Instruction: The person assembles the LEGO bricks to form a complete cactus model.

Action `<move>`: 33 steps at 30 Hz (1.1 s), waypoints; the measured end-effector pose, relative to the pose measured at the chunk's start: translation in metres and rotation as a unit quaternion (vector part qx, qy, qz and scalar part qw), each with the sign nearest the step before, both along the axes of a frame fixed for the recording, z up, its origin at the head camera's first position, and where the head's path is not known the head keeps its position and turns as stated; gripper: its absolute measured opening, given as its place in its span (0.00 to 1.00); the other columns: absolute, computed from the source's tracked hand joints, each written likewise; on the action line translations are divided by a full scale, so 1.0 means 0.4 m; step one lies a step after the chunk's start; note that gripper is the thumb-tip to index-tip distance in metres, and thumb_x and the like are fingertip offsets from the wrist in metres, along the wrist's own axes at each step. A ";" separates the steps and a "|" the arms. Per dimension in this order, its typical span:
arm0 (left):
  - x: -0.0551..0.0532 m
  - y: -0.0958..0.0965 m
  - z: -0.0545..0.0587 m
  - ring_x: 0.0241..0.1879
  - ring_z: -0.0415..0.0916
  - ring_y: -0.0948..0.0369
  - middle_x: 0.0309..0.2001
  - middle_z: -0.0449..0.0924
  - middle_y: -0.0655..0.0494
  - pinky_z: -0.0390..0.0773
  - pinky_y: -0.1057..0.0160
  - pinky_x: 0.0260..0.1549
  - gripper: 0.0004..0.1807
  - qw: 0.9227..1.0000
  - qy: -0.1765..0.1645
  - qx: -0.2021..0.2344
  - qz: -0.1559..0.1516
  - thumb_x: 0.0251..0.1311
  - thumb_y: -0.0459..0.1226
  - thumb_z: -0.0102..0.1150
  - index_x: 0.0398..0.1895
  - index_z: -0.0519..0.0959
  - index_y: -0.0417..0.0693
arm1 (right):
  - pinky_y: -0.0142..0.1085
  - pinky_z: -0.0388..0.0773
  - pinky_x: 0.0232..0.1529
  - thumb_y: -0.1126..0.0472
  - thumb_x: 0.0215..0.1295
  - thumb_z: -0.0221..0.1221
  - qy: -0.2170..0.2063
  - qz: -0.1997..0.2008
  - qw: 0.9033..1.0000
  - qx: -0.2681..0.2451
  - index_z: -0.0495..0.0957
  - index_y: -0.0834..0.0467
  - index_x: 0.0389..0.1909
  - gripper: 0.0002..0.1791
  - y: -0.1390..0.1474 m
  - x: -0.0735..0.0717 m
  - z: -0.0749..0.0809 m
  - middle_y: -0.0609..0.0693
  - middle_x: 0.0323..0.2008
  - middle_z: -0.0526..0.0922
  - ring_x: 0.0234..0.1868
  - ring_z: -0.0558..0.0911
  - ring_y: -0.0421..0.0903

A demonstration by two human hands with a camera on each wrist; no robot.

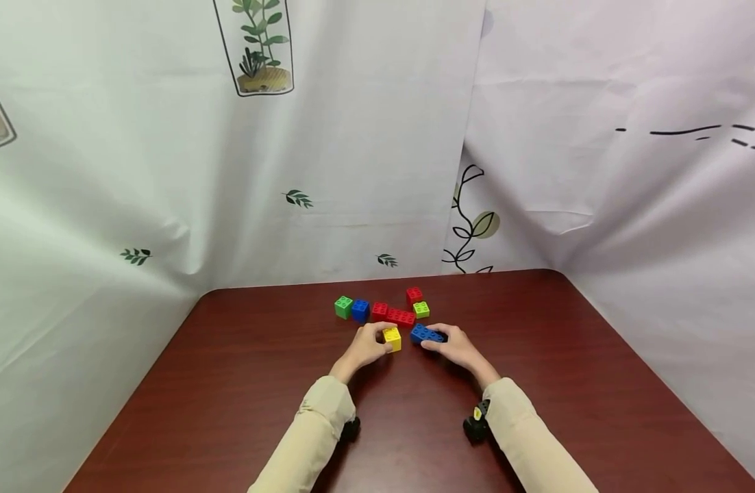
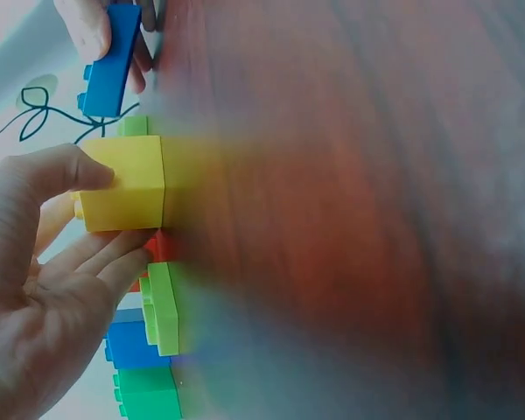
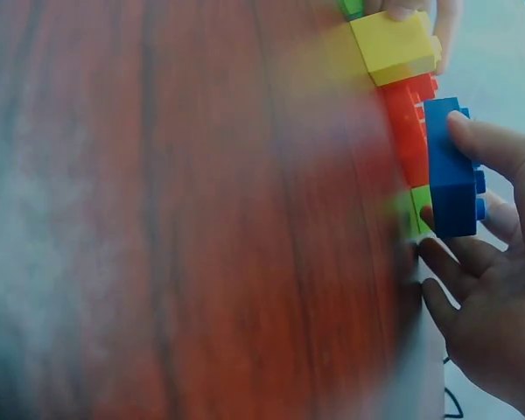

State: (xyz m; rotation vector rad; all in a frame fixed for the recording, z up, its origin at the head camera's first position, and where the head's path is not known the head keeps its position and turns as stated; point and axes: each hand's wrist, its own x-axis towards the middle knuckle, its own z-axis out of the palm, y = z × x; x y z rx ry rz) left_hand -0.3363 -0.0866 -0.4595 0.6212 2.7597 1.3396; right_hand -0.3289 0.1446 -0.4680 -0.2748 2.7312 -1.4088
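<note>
Between thumb and fingers, my left hand [image 1: 364, 348] pinches a yellow toy building brick [image 1: 392, 339]. The left wrist view shows the thumb on the side of this yellow brick [image 2: 127, 184], with its studs toward the palm. My right hand [image 1: 456, 346] grips a long blue brick [image 1: 424, 333] just to the right. In the right wrist view, the thumb presses one side of this blue brick [image 3: 452, 171], and the fingers reach round behind it. Close beyond both hands lie red bricks [image 1: 402, 317], a small one and a longer one end to end.
Farther left stand a green brick [image 1: 343, 307] and a square blue brick [image 1: 360, 310]. Behind the right hand are a red brick [image 1: 414, 295] and a lime brick [image 1: 421, 309]. All are on a dark red-brown table [image 1: 248, 383] with a white printed curtain [image 1: 377, 137] behind.
</note>
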 end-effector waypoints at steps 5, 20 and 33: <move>0.002 0.000 0.002 0.42 0.77 0.53 0.51 0.82 0.40 0.82 0.54 0.47 0.23 1.000 0.002 -0.009 0.005 0.55 0.28 0.63 0.57 0.79 0.39 | 0.54 0.74 0.60 0.52 0.63 0.64 -0.005 -0.004 1.000 -0.016 0.75 0.60 0.60 0.27 -0.007 -0.007 0.004 0.62 0.58 0.77 0.54 0.75 0.56; 0.022 0.010 0.003 0.45 0.77 0.53 0.51 0.84 0.45 0.78 0.50 0.50 0.21 1.000 -0.004 -0.001 0.000 0.53 0.32 0.64 0.53 0.82 0.44 | 0.33 0.78 0.35 0.61 0.68 0.58 -0.014 0.035 0.994 -0.107 0.68 0.67 0.64 0.26 -0.034 0.012 0.043 0.64 0.44 0.78 0.31 0.77 0.43; 0.024 0.007 -0.019 0.45 0.80 0.52 0.51 0.83 0.43 0.82 0.55 0.47 0.20 0.998 -0.031 0.056 0.004 0.55 0.33 0.68 0.53 0.82 0.42 | 0.30 0.70 0.30 0.53 0.71 0.55 -0.058 0.016 0.985 -0.159 0.70 0.62 0.63 0.25 -0.047 0.006 0.041 0.55 0.33 0.74 0.29 0.71 0.43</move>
